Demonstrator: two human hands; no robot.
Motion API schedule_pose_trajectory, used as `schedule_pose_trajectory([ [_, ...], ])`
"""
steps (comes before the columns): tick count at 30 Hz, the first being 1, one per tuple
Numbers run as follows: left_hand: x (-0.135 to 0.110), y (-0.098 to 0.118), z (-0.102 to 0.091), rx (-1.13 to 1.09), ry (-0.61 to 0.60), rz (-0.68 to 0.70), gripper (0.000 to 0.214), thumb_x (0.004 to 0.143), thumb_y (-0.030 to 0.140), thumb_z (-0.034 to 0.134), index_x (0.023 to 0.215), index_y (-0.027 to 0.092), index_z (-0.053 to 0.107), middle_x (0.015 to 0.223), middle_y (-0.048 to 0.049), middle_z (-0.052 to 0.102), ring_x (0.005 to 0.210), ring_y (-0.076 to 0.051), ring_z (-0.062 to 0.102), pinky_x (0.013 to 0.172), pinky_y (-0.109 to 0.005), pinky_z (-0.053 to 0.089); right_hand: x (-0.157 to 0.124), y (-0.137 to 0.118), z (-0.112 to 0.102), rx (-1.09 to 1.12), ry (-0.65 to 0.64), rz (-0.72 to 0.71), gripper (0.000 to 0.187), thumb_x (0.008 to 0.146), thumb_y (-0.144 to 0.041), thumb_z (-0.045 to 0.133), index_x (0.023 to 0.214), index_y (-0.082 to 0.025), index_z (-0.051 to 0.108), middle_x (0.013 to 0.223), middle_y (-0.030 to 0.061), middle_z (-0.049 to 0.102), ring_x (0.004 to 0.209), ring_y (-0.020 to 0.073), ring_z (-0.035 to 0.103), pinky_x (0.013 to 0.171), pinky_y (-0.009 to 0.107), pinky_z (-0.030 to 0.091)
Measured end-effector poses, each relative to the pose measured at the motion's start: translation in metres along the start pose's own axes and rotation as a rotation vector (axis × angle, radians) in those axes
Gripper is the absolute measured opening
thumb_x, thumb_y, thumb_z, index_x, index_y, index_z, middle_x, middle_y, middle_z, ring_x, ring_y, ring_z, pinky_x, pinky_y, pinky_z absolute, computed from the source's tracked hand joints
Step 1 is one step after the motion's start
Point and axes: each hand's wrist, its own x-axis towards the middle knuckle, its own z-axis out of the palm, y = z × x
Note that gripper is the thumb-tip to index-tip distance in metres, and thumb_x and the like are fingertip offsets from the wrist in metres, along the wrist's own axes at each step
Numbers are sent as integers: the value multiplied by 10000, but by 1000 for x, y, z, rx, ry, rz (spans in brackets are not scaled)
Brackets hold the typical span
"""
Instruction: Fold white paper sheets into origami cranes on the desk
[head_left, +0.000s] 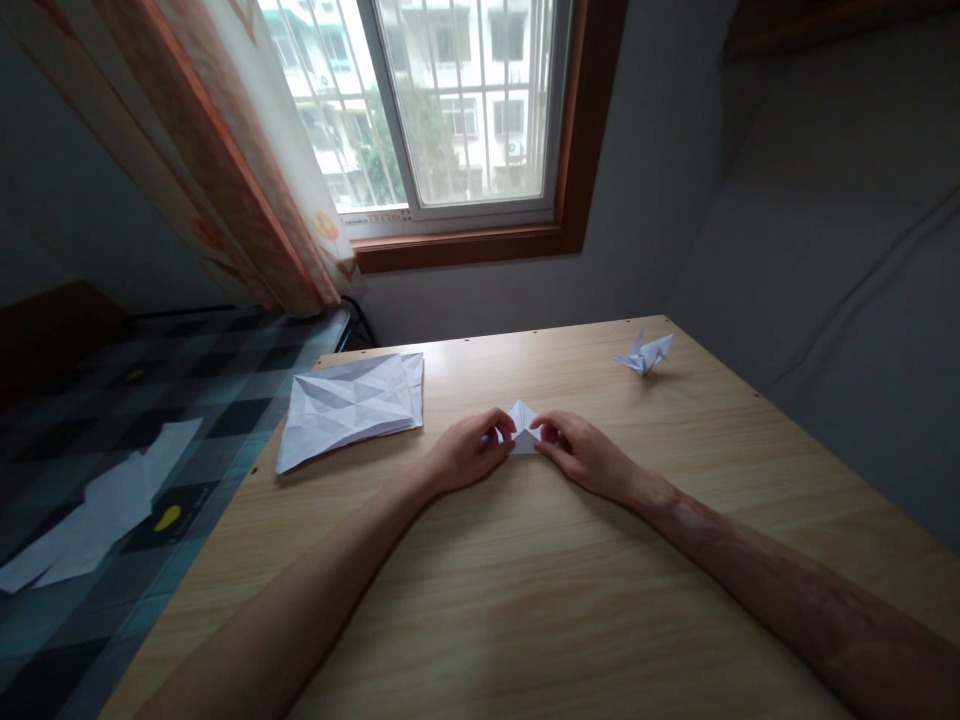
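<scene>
A small piece of folded white paper (525, 442) is between my two hands on the wooden table (480, 600). Its upper part rises to a point, with crease lines running down it. My left hand (476, 445) pinches its left edge between thumb and fingers. On the opposite edge, my right hand (574, 447) grips the paper the same way, fingers curled. Both hands rest low, close to the tabletop. The fingers cover the side corners of the paper.
A stack of creased white sheets (352, 405) lies at the table's back left. A folded paper crane (645, 353) stands at the back right. White paper strips (112, 510) lie on the checked bed cover (45, 640) at left. Beyond the table is a barred window (472, 110) with a curtain (247, 170).
</scene>
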Motion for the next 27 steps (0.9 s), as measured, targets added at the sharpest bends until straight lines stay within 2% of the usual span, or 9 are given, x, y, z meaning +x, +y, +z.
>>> schedule_pose_trajectory([
  [3,0,3,2,88,21,10,127,981,241,611,1091,212,667,807,18,652,677,-132,586,629,-244,454,1,0,0,27,19,18,211,1008,-164,660,1207,-228,687,966,30,699,836,194,660,784,329,547],
  [5,0,5,3,138,33,47,184,963,196,594,1128,208,675,933,-15,681,701,-133,608,667,-261,489,2,0,0,16,13,8,178,1018,-147,638,1162,-225,707,995,42,691,860,198,662,792,333,553],
  [8,0,5,2,166,9,133,269,959,157,574,1173,214,726,1154,-73,698,779,-140,662,759,-284,554,2,0,-1,-32,-9,-68,190,1051,-124,584,1075,-228,741,1072,74,707,968,223,686,876,371,575],
  [10,0,4,1,180,-4,189,318,965,136,572,1186,238,777,1210,-82,719,899,-171,709,862,-308,586,1,-1,-1,-108,-4,-145,217,1058,-115,576,1074,-238,753,1139,91,732,1067,252,685,956,420,580],
  [14,0,0,-3,211,-40,283,369,967,118,618,1208,301,830,1204,-70,774,1060,-218,725,981,-364,603,-1,-8,-3,-295,-49,-266,226,1019,-106,621,1116,-252,764,1182,91,773,1122,292,677,1014,496,583],
  [19,-1,-3,-8,237,-65,348,421,987,114,602,1306,301,804,1321,-66,782,1170,-232,732,1058,-387,606,-4,-16,-5,-348,-111,-305,303,949,-79,643,1171,-236,778,1263,102,782,1208,308,692,1097,524,576],
  [23,-3,-5,-8,260,-83,330,447,1005,117,575,1348,313,785,1387,-40,774,1205,-222,741,1080,-382,611,-8,-19,-6,-375,-137,-315,359,960,-108,635,1282,-198,765,1344,132,775,1225,325,713,1101,543,591],
  [27,-10,2,-7,275,-78,298,457,1027,149,555,1411,304,747,1445,-37,751,1287,-230,726,1133,-406,603,-10,-23,-7,-408,-161,-340,408,1022,-167,611,1418,-185,709,1421,144,752,1307,319,713,1172,543,561],
])
